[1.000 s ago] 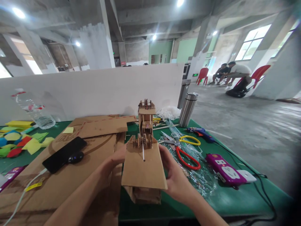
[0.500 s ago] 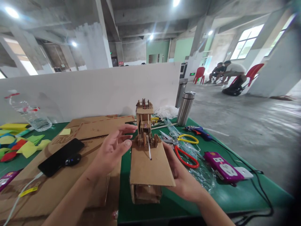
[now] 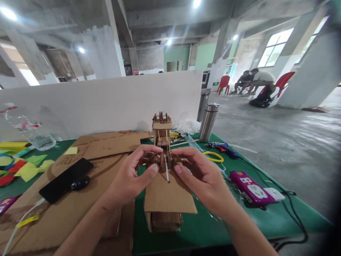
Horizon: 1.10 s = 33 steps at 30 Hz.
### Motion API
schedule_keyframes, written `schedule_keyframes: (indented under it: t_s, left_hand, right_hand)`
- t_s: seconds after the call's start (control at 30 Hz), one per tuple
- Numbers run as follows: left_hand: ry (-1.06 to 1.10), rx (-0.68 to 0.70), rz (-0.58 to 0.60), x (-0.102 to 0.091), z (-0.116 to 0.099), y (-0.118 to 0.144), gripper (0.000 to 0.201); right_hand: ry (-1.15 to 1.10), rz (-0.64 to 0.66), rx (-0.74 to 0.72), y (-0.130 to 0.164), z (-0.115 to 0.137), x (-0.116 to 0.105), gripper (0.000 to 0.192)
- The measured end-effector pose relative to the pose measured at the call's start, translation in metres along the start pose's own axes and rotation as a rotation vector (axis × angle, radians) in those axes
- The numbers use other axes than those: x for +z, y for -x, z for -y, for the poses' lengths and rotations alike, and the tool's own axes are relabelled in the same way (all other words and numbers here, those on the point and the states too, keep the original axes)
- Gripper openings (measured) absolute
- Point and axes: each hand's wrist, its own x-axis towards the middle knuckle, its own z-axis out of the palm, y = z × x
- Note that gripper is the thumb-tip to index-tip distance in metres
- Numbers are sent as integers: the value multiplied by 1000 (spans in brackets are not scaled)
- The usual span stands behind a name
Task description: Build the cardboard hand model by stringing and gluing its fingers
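A cardboard model stands on the green table, in the near middle, between both hands. Its flat top has a thin white stick standing in it, and a small tower of cardboard rises at the far end.

The left hand comes from the near left, with forearm going down to the corner. Its fingers are curled and the fingertips pinch the small parts at the tower's foot. The right hand comes from the near right, palm down, and its fingertips touch the same parts from the other side. Neither hand is closed fully.
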Motion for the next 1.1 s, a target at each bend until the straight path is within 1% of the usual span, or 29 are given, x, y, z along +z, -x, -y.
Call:
schedule_keyframes:
  t_s: [0.17, 0.33, 0.57, 0.73, 0.87, 0.97, 1.1]
  left_hand:
    - [77, -34, -62, 3, 3, 5, 16]
    - [177, -58, -109, 8, 8, 5, 18]
    - [259, -89, -94, 10, 11, 3, 17]
    - [267, -78, -78, 10, 11, 4, 21]
    - [184, -79, -21, 6, 9, 4, 21]
    - [150, -74, -38, 5, 8, 5, 18]
    - [166, -75, -91, 10, 13, 8, 17]
  right_hand:
    - [-26, -20, 39, -2, 0, 1, 18]
    - [-48, -32, 66, -4, 1, 2, 17]
    - [-77, -43, 71, -4, 0, 3, 17]
    - [-90, -35, 64, -2, -2, 3, 19]
    - [-89, 9, 49, -1, -2, 3, 22]
    - [-100, 5, 47, -2, -3, 4, 20]
    - [-114, -6, 39, -2, -6, 6, 21]
